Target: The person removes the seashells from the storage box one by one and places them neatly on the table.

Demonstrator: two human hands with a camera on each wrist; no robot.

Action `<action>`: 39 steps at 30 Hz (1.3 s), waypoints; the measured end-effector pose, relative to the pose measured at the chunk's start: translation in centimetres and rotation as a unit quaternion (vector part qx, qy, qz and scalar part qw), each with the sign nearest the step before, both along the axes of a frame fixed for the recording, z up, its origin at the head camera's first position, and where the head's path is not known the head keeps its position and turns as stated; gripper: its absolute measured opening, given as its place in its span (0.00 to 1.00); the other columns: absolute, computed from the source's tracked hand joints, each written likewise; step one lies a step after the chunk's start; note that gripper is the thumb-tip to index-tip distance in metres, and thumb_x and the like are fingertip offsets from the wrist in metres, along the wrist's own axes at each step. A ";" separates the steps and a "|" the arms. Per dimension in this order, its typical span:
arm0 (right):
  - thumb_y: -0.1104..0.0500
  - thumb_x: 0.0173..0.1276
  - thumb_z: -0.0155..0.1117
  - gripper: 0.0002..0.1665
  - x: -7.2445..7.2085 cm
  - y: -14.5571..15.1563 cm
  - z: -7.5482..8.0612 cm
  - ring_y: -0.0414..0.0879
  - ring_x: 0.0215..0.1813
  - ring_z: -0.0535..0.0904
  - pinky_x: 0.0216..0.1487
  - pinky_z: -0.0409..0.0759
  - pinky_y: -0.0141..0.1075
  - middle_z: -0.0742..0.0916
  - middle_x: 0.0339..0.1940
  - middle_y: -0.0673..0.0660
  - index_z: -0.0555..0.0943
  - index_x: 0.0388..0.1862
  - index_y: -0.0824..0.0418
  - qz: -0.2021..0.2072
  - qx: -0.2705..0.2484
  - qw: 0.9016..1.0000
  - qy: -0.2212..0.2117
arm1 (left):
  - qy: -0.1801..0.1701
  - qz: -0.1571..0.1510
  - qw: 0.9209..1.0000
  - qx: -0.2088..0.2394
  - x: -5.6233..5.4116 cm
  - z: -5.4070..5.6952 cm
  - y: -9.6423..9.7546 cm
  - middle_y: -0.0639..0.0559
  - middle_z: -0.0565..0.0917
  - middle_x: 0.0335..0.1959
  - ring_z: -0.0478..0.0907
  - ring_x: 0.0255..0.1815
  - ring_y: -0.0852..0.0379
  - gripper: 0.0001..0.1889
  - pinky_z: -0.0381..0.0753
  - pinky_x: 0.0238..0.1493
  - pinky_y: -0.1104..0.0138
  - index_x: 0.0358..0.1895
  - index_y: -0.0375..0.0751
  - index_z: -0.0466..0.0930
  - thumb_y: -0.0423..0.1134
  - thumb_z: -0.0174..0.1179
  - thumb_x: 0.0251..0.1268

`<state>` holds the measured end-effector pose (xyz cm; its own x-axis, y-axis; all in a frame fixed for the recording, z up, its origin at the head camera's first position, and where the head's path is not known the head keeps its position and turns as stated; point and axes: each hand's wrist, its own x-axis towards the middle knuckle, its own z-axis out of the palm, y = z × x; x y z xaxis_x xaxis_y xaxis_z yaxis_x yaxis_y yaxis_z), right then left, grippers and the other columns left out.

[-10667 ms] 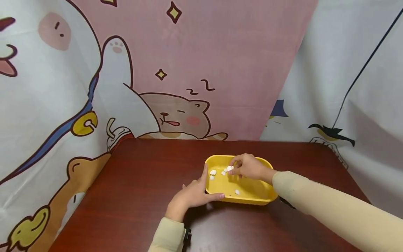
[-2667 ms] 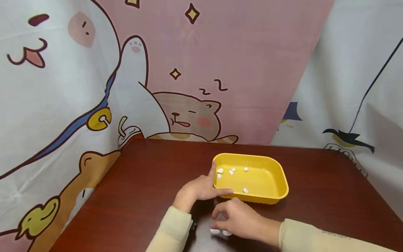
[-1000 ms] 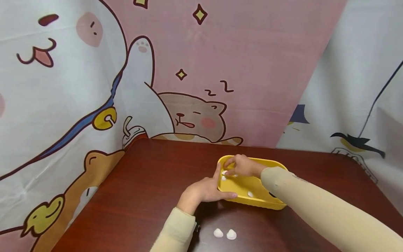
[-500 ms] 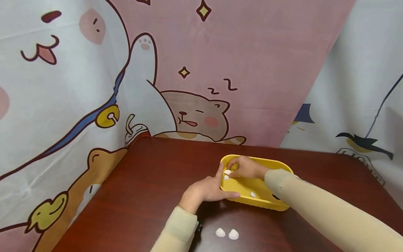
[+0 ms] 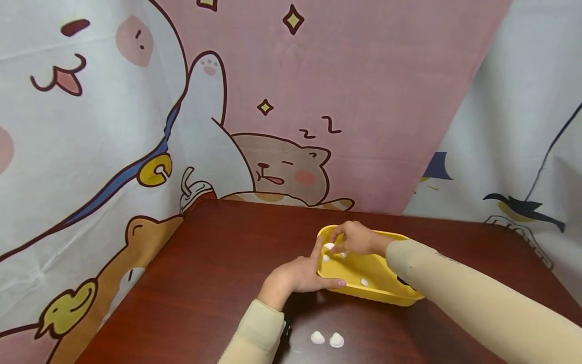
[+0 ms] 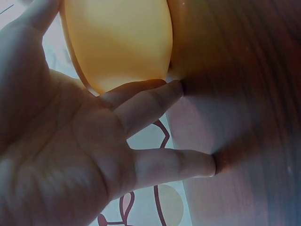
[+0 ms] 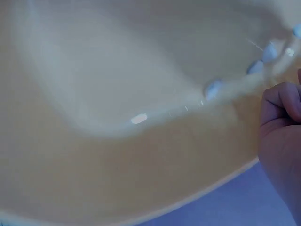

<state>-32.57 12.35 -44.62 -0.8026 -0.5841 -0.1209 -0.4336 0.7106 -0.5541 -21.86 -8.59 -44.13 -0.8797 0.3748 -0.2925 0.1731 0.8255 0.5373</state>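
Observation:
A yellow tray (image 5: 364, 289) stands on the table. My left hand (image 5: 295, 275) rests against its left end, index finger along the left rim and thumb over the front one. In the left wrist view its fingers (image 6: 174, 165) are straight, with tips down at the tabletop. My right hand (image 5: 356, 238) reaches over the back rim's side into the tray and pinches a white shell (image 5: 329, 246) between thumb and index finger. Close by in the tray lie another small shell (image 5: 326, 258) and one partly under the hand. A further shell (image 7: 212, 89) shows in the right wrist view.
Two white shells (image 5: 336, 340) lie side by side on the dark red-brown table (image 5: 218, 283), in front of the tray. One more shell (image 5: 364, 282) sits near the tray's front wall. A cartoon-printed cloth (image 5: 386, 101) hangs behind the table.
Earlier my right hand was over the two shells on the table. It then moved back into the tray's left end and now pinches a shell there. My left hand stays at the tray.

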 end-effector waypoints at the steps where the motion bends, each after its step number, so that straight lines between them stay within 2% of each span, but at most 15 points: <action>1: 0.53 0.67 0.79 0.12 0.1 0.1 0.5 0.37 0.24 0.68 0.26 0.67 0.30 0.83 0.25 0.47 0.90 0.45 0.57 -0.002 0.002 1.000 -0.003 | 0.000 0.000 1.000 -0.001 0.0 0.0 0.0 0.42 0.90 0.49 0.86 0.61 0.46 0.67 0.82 0.64 0.50 0.89 0.53 0.26 0.76 0.64 0.62; 3: 0.53 0.68 0.79 0.13 0.4 0.3 1.5 0.39 0.25 0.70 0.27 0.70 0.32 0.87 0.31 0.49 0.90 0.46 0.58 -0.003 0.004 1.000 -0.013 | -0.001 0.001 1.000 0.000 0.1 0.0 0.1 0.41 0.90 0.51 0.86 0.62 0.46 0.67 0.82 0.64 0.50 0.89 0.52 0.26 0.76 0.64 0.62; 5: 0.52 0.69 0.78 0.13 0.6 0.6 2.4 0.39 0.26 0.71 0.29 0.72 0.33 0.88 0.34 0.50 0.90 0.47 0.58 -0.007 0.008 1.000 -0.020 | -0.003 0.001 1.000 0.004 0.1 0.1 0.1 0.42 0.90 0.49 0.86 0.62 0.46 0.68 0.82 0.65 0.50 0.89 0.51 0.26 0.76 0.64 0.62; 10: 0.52 0.69 0.78 0.10 1.6 1.5 4.2 0.39 0.25 0.67 0.30 0.70 0.32 0.80 0.23 0.47 0.90 0.45 0.55 -0.018 0.013 1.000 -0.021 | -0.007 -0.001 1.000 0.009 0.2 0.0 0.1 0.50 0.90 0.34 0.86 0.60 0.48 0.68 0.81 0.65 0.51 0.89 0.50 0.26 0.75 0.64 0.62; 13: 0.52 0.69 0.78 0.10 2.5 2.0 5.0 0.39 0.22 0.65 0.27 0.68 0.31 0.73 0.18 0.45 0.90 0.44 0.54 -0.019 0.011 1.000 -0.019 | -0.006 -0.002 1.000 0.007 0.2 0.0 0.1 0.51 0.89 0.35 0.86 0.58 0.49 0.68 0.82 0.64 0.52 0.88 0.50 0.26 0.76 0.64 0.62; 21: 0.52 0.69 0.77 0.12 6.0 1.1 7.1 0.39 0.21 0.59 0.24 0.60 0.30 0.67 0.16 0.44 0.89 0.46 0.56 0.037 0.029 0.999 0.011 | -0.009 0.002 1.000 0.012 0.4 0.1 0.2 0.52 0.87 0.34 0.86 0.52 0.51 0.69 0.82 0.62 0.51 0.88 0.50 0.25 0.75 0.65 0.61; 25: 0.53 0.68 0.78 0.12 8.3 0.8 8.2 0.38 0.20 0.59 0.24 0.59 0.29 0.68 0.16 0.44 0.89 0.46 0.57 0.041 0.028 0.998 0.038 | -0.010 0.003 1.000 0.013 0.5 0.1 0.2 0.51 0.86 0.36 0.85 0.48 0.52 0.69 0.82 0.61 0.51 0.88 0.51 0.25 0.75 0.65 0.61; 30: 0.52 0.67 0.79 0.14 11.1 1.6 9.6 0.37 0.20 0.62 0.24 0.61 0.30 0.69 0.16 0.45 0.89 0.46 0.57 0.002 -0.001 0.999 0.053 | -0.013 0.001 1.000 0.015 0.2 -0.1 0.2 0.53 0.86 0.35 0.84 0.47 0.54 0.69 0.82 0.61 0.51 0.88 0.53 0.24 0.76 0.65 0.61; 34: 0.51 0.66 0.80 0.14 13.4 3.0 10.1 0.37 0.21 0.62 0.25 0.62 0.31 0.68 0.17 0.44 0.89 0.45 0.54 -0.044 -0.047 0.996 0.058 | -0.013 0.004 1.000 0.016 0.0 -0.1 0.1 0.50 0.86 0.39 0.84 0.46 0.54 0.69 0.82 0.60 0.52 0.88 0.53 0.25 0.76 0.65 0.60; 37: 0.49 0.65 0.80 0.15 15.2 4.0 9.8 0.37 0.21 0.61 0.24 0.62 0.32 0.67 0.18 0.45 0.88 0.46 0.54 -0.083 -0.089 0.992 0.038 | -0.007 0.007 1.000 0.017 0.2 -0.1 0.1 0.45 0.87 0.46 0.84 0.48 0.53 0.69 0.81 0.61 0.52 0.89 0.52 0.26 0.75 0.66 0.60; 39: 0.49 0.66 0.79 0.16 16.3 4.5 9.4 0.37 0.20 0.62 0.23 0.62 0.32 0.68 0.18 0.46 0.88 0.47 0.55 -0.105 -0.119 0.987 0.006 | -0.005 0.008 1.000 0.018 0.3 -0.1 0.0 0.43 0.87 0.48 0.84 0.49 0.52 0.69 0.81 0.61 0.52 0.89 0.52 0.26 0.75 0.66 0.60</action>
<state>-16.23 16.83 -35.25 -0.9100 -0.4144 0.0105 -0.2976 0.6354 -0.7125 -21.57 -8.63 -44.24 -0.8828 0.3713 -0.2877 0.1552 0.8086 0.5675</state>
